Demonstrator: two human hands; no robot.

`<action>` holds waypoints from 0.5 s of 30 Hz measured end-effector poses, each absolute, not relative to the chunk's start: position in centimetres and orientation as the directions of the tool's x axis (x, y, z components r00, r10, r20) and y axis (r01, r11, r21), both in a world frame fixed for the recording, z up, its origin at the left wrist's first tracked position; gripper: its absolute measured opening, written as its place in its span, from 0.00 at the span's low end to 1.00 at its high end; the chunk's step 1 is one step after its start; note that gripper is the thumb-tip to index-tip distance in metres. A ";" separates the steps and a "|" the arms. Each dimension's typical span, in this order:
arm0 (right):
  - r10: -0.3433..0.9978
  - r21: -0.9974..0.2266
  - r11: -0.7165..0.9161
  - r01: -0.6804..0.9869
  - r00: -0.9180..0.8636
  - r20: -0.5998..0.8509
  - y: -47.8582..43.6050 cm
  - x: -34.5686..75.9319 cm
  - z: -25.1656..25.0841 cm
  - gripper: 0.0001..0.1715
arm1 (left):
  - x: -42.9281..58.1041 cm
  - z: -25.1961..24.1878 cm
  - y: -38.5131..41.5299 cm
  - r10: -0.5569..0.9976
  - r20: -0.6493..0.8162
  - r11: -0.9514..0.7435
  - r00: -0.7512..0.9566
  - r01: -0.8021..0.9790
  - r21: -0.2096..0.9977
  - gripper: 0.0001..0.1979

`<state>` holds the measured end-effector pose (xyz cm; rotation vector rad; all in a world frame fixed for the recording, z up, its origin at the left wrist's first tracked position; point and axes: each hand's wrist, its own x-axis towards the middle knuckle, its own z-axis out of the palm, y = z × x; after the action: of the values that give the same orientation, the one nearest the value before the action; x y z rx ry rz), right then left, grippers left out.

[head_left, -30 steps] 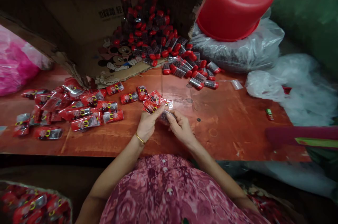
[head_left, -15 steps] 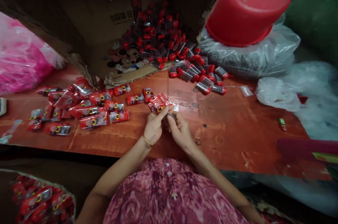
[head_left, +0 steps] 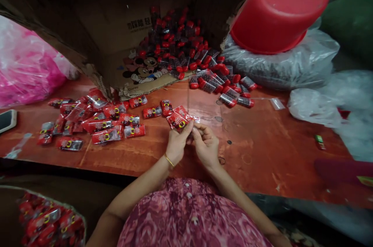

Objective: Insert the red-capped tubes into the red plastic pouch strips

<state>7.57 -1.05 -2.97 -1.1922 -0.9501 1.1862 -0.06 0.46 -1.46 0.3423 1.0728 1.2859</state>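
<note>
My left hand, with a thin gold bracelet at the wrist, is closed with its thumb pressing on red printed plastic wrappers, which fan out flat beyond the fingers. Touching it at the fingertips, my right hand is curled in a pinch. What lies between its fingers is mostly hidden. To the left lie several red wrapped packets, each with a yellow mark and a clear window. Farther off, small clear tubes with red caps and dark contents spill out of a cardboard box.
A red tub rests upside down on a clear bag of dark pieces at the back right. Bags of pink material and a phone are on the left. Below the table edge, a sack holds more red packets.
The whole view has shifted slightly, bringing more of the phone into sight. My hands stay together at the wrappers, and the right fingers have shifted in their pinch.
</note>
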 end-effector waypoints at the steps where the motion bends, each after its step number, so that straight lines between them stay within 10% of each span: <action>1: 0.984 -0.983 -0.030 -0.179 0.167 -0.061 -1.0 7.5 -2.9 0.14 | 0.0 -1.5 0.4 0.880 -0.466 0.321 -0.093 -0.605 0.728 0.20; 10: 0.992 -0.969 -0.057 -0.239 0.094 -0.081 0.3 6.6 -3.5 0.17 | -0.8 -1.5 0.1 0.913 -0.408 0.286 -0.015 -0.690 0.665 0.21; 15: 0.996 -0.985 0.076 0.157 0.031 0.082 3.4 6.5 -3.9 0.17 | -4.1 -1.7 1.6 0.856 -0.517 0.354 -0.025 -0.698 0.622 0.17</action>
<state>6.55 3.36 -3.92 -1.2805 -1.3314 1.0450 -4.12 1.57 -1.69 0.1977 0.9936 1.2537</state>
